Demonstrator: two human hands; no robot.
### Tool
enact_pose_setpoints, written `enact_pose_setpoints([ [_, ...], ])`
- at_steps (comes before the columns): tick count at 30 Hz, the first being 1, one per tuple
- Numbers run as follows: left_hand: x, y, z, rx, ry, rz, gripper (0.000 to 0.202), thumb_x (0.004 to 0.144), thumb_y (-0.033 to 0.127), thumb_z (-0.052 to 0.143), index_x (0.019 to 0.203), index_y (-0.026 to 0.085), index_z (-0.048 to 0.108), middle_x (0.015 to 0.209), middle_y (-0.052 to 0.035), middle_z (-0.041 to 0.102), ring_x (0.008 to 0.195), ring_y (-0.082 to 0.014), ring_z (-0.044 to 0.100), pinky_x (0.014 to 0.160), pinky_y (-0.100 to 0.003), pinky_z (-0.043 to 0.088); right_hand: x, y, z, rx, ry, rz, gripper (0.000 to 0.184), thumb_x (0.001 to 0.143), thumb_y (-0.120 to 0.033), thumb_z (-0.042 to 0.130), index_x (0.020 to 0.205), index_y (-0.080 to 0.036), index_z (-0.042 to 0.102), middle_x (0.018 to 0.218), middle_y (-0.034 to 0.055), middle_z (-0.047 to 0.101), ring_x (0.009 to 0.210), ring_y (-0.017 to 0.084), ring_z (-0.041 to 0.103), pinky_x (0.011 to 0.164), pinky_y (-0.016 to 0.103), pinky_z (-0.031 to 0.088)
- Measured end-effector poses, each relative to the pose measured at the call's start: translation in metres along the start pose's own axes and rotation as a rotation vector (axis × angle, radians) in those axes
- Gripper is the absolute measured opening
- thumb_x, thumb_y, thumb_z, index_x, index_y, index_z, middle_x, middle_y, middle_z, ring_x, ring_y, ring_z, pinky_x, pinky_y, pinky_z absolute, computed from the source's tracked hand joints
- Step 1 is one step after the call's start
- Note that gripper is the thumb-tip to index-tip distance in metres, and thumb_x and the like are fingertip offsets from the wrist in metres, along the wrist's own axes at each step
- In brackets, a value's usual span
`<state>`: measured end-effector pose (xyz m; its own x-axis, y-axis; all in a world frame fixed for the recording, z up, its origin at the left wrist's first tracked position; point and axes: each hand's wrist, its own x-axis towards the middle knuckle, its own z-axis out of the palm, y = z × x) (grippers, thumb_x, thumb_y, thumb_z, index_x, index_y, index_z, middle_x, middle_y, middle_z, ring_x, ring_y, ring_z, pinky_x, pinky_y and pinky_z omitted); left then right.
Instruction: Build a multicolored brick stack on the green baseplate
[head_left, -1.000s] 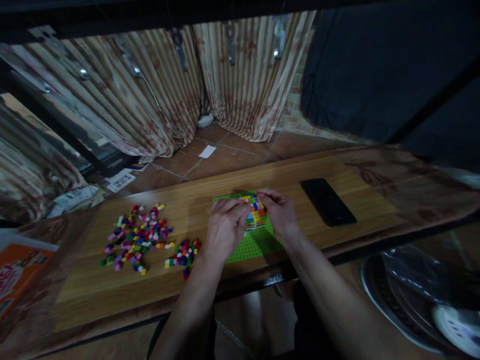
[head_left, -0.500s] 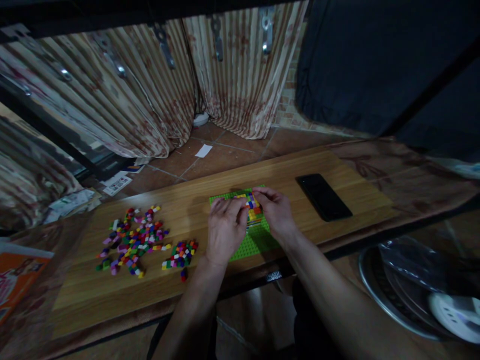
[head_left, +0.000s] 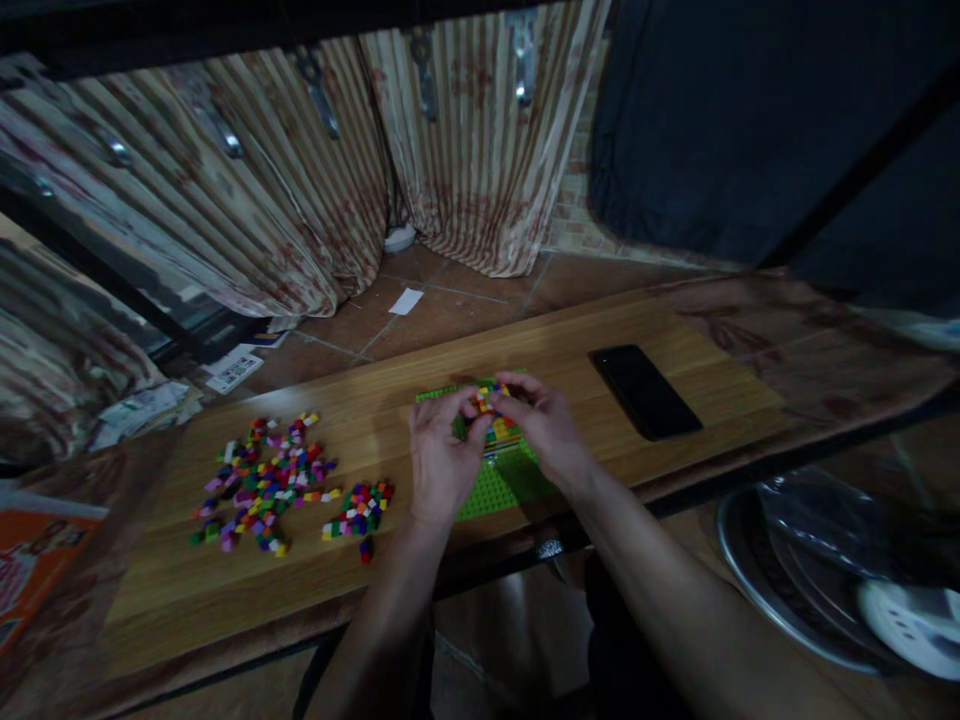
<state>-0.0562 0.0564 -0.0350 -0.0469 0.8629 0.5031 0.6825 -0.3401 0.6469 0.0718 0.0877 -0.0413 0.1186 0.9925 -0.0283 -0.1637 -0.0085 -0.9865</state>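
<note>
A green studded baseplate point(head_left: 506, 485) lies on the wooden board, partly covered by my hands. Small multicoloured toy bricks point(head_left: 504, 428) are built up in a block over its upper middle. My left hand point(head_left: 442, 450) has its thumb and forefinger closed on the left side of these bricks. From the right, my right hand point(head_left: 546, 425) pinches the same bricks, its thumb at their top and its forefinger behind. The fingers hide part of the block, so single bricks between the fingertips are too small to make out.
A large heap of loose bricks point(head_left: 270, 480) and a smaller cluster point(head_left: 360, 508) lie left on the wooden board point(head_left: 247, 610). A black phone point(head_left: 646, 392) rests at the right. Below right stands a metal basin point(head_left: 739, 570) with a white power strip point(head_left: 911, 620).
My right thumb has shifted left and down across the top of the bricks. My left fingers have opened out slightly around the block's left side. The loose bricks lie as before.
</note>
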Motion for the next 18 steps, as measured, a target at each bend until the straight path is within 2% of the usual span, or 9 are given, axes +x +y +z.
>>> enact_pose_setpoints([
  [4, 0.000, -0.005, 0.000, -0.091, -0.023, -0.061, 0.034, 0.076, 0.019, 0.070, 0.109, 0.020, 0.064, 0.083, -0.0010, 0.066, 0.087, -0.0176, 0.061, 0.088, -0.034, 0.044, 0.000, 0.002, -0.001, -0.048, -0.029, -0.001, 0.039, 0.058, -0.028, 0.077, 0.095, -0.021, 0.069, 0.092, 0.0015, 0.070, 0.088, 0.019, 0.063, 0.085, 0.035, 0.046],
  [9, 0.001, -0.009, -0.001, -0.120, -0.051, -0.075, 0.035, 0.076, 0.022, 0.071, 0.111, 0.020, 0.063, 0.085, -0.0014, 0.065, 0.087, -0.0176, 0.061, 0.089, -0.035, 0.045, 0.002, 0.002, -0.002, -0.096, -0.061, -0.011, 0.039, 0.060, -0.028, 0.074, 0.097, -0.020, 0.068, 0.091, 0.0022, 0.070, 0.086, 0.019, 0.064, 0.082, 0.035, 0.048],
  [14, 0.000, -0.010, -0.003, -0.099, -0.069, -0.029, 0.034, 0.077, 0.022, 0.070, 0.111, 0.021, 0.063, 0.085, -0.0019, 0.066, 0.087, -0.0183, 0.060, 0.089, -0.037, 0.045, 0.002, 0.000, -0.005, -0.381, -0.031, -0.144, 0.040, 0.064, -0.028, 0.071, 0.103, -0.020, 0.067, 0.101, 0.0052, 0.069, 0.091, 0.021, 0.063, 0.084, 0.038, 0.048],
  [18, -0.002, -0.010, -0.013, -0.125, -0.082, 0.011, 0.031, 0.081, 0.026, 0.066, 0.111, 0.022, 0.064, 0.090, -0.0028, 0.068, 0.091, -0.0185, 0.062, 0.091, -0.036, 0.046, -0.001, -0.003, -0.008, -0.486, -0.061, -0.255, 0.042, 0.069, -0.027, 0.067, 0.111, -0.020, 0.064, 0.113, 0.0084, 0.065, 0.095, 0.021, 0.062, 0.083, 0.037, 0.050],
])
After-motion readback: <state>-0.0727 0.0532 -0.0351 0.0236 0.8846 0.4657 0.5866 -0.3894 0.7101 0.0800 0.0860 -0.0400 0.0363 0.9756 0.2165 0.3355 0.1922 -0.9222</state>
